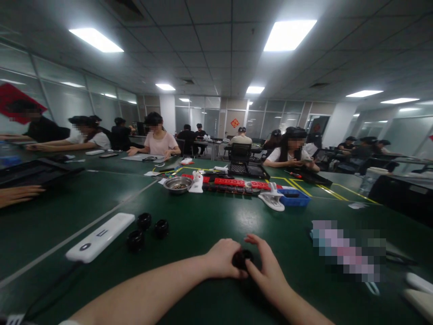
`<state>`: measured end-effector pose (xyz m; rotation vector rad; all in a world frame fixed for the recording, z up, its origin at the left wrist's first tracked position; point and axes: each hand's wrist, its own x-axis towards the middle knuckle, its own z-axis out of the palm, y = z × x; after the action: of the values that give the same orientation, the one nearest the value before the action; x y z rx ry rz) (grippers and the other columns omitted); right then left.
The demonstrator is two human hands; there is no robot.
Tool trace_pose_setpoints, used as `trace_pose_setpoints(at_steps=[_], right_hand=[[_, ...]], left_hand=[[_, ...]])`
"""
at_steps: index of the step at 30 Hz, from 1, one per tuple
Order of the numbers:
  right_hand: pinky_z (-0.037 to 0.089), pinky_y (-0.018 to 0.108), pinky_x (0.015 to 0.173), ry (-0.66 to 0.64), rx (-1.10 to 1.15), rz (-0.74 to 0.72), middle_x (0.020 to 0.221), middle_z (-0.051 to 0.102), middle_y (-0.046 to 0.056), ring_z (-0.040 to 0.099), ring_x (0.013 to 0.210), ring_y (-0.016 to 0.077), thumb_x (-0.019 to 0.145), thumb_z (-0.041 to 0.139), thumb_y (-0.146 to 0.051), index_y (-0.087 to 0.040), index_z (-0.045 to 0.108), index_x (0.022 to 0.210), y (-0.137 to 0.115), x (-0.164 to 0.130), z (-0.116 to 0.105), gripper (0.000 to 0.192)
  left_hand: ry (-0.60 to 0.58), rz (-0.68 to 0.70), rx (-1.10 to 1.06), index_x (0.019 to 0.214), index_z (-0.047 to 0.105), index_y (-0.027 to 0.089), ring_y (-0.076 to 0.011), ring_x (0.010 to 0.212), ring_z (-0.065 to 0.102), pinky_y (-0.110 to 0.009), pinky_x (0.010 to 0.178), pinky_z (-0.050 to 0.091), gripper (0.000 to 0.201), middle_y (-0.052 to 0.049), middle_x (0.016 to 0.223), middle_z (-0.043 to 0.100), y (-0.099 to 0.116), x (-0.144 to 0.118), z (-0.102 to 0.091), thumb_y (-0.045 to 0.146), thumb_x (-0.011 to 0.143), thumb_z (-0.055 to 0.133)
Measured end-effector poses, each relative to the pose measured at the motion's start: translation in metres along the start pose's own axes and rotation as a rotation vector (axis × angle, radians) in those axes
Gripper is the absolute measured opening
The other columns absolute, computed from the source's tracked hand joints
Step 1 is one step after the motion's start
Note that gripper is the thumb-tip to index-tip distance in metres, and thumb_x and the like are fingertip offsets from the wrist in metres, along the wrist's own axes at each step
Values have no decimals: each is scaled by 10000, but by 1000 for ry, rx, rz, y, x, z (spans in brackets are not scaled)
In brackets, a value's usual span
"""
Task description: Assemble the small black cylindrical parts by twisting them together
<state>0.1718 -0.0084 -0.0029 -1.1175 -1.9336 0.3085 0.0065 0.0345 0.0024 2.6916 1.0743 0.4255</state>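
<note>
The left hand (223, 259) is closed around a small black round piece (238, 259), which is close in front of the person, over the green table (203, 221). The right hand (272, 267) is half open: its thumb touches the piece from the right, and its index finger is raised away from it. Between nine and ten o'clock from the hands stand three black round pieces (161, 228), near together, and just beyond them is a white long device (101, 237) with a dark cable. The left forearm covers part of the table toward eight o'clock. At three o'clock lies an item (345, 253) blurred in blocks, so I cannot tell what it is. Farther ahead, a row stands across the table: a metal bowl (177, 191) at eleven o'clock, a red strip (230, 182) at twelve, and at one a white clamp (273, 200) just beside a blue tray (293, 203).
</note>
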Motion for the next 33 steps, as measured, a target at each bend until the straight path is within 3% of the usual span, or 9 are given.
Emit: trace_pose_setpoints(at_steps=[3,6,13,16,19,23,26,33], right_hand=[[441,459,816,73,-81,66,958,567,95,549,919,271,707,573,-272,-169,442,1103,0,2,2,430],[459,439,777,34,-80,105,875,572,73,563,846,254,704,581,-272,-161,460,1064,-1,3,3,397],[398,434,907,-42,47,-22,1104,529,96,504,1040,238,705,484,-124,-192,386,1174,-4,-1,-3,483],[426,433,857,21,21,34,1052,538,101,519,982,257,693,556,-175,-186,420,1128,-3,0,-2,456],[448,420,794,1,2,91,935,558,75,539,879,247,675,596,-193,-189,461,1063,-2,2,-2,411],[432,388,829,-71,84,88,967,551,58,526,911,216,642,514,-81,-199,450,1065,-5,3,-6,444],[398,380,885,-104,129,39,1070,522,62,490,996,211,614,501,-61,-207,408,1134,-7,3,-10,548],[418,397,810,14,14,185,955,526,59,502,895,225,629,648,-212,-185,430,1091,-5,5,-7,512]], left_hand=[[-3,-3,-7,749,559,191,-213,713,563,-264,607,417,347,-16,760,596,-1,0,1,504,621,638],[-14,-5,-13,758,559,186,-215,722,561,-270,619,414,339,-22,771,593,0,0,1,495,637,625],[-33,7,-28,780,546,180,-192,708,541,-255,615,404,311,-12,770,576,1,1,-2,446,650,640],[-26,-12,-41,748,523,182,-185,697,515,-259,623,399,304,-5,749,557,0,2,0,428,632,657],[-38,-30,-61,747,513,188,-187,731,495,-264,648,401,265,-4,775,540,1,2,0,371,622,659],[47,-20,-114,888,537,200,-222,925,448,-315,801,380,320,-34,983,493,3,1,-1,266,601,665],[25,-51,-174,1002,515,231,-230,963,431,-342,837,371,401,-31,1018,472,1,3,-1,243,622,641],[-4,-72,-202,816,535,214,-237,953,440,-350,827,380,256,-22,983,483,-1,4,-3,294,614,672]])
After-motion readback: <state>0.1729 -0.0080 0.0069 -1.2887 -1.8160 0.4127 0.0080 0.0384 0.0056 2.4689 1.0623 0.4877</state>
